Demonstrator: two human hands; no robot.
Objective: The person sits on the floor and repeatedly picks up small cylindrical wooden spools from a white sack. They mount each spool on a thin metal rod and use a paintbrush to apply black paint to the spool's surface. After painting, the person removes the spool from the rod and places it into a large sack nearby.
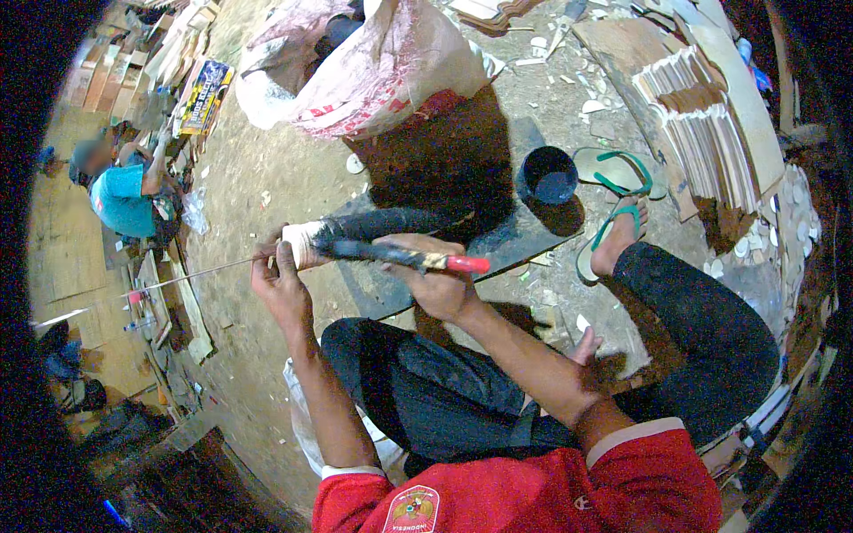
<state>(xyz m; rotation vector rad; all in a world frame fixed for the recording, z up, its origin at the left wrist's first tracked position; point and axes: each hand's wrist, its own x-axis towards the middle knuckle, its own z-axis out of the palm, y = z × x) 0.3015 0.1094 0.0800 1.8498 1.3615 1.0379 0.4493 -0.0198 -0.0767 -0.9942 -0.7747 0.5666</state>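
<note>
My left hand (pixel 283 282) is closed, its thumb and fingers pinching a thin rod (pixel 200 274) beside a long rounded piece. That piece (pixel 382 222) is mostly black, with a pale bare end (pixel 302 245) by my fingertips, and lies roughly level. In my right hand (pixel 437 286) is a paintbrush (pixel 400 256), dark-stained along its length with a red handle tip. The brush's dark end rests against or just in front of the black piece near the pale end; exact contact is hard to see. To the right stands a black pot (pixel 549 176), dark inside.
A dark board (pixel 524 253) lies on the floor under the work. Beyond it slumps a large whitish sack (pixel 382 80). Stacked thin wooden slats (pixel 711 147) and a green-strapped sandal (pixel 622 173) are at right. A person in a teal shirt (pixel 124 200) sits at far left.
</note>
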